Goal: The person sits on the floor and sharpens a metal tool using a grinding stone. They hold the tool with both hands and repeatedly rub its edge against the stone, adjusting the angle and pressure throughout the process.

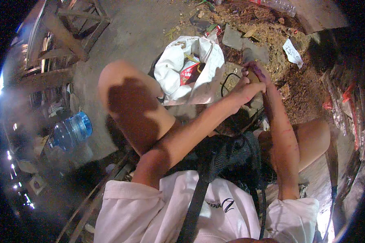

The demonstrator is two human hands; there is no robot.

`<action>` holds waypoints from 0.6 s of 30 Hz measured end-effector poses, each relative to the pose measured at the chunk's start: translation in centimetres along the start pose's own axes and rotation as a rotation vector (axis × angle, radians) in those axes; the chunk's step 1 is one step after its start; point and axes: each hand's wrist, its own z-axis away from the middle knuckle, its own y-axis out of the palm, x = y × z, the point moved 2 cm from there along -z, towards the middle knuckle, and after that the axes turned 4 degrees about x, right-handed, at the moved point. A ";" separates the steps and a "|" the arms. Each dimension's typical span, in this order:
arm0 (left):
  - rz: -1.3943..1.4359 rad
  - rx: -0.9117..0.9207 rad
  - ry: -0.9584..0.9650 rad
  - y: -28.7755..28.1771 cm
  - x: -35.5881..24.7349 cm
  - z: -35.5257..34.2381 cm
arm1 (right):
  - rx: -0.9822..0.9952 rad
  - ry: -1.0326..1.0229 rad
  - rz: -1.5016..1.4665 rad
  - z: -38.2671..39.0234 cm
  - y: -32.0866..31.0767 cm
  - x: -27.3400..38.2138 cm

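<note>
Tan, rod-like piece (253, 77): being gripped just right of the white sack (213, 73), with the left hand (246, 92) and the right hand (258, 71) both wrapped around it, presumably for steadying it from two sides. Being held near the brown debris (305, 94), probably for keeping clear of the sack's open mouth. Looking plain and narrow between the hands, possibly running on into a dull grey end (247, 54); showing too little for telling its full shape.
</note>
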 end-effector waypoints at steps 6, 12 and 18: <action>0.211 0.124 0.021 -0.5 3.0 1.1 | 0.126 0.050 0.024 0.5 3.7 0.3; 0.395 0.179 0.117 0.8 3.6 5.1 | 0.069 0.002 0.246 2.7 4.6 -0.7; 0.303 0.351 0.036 1.8 4.9 8.5 | -0.100 -0.023 0.168 6.2 1.1 -2.9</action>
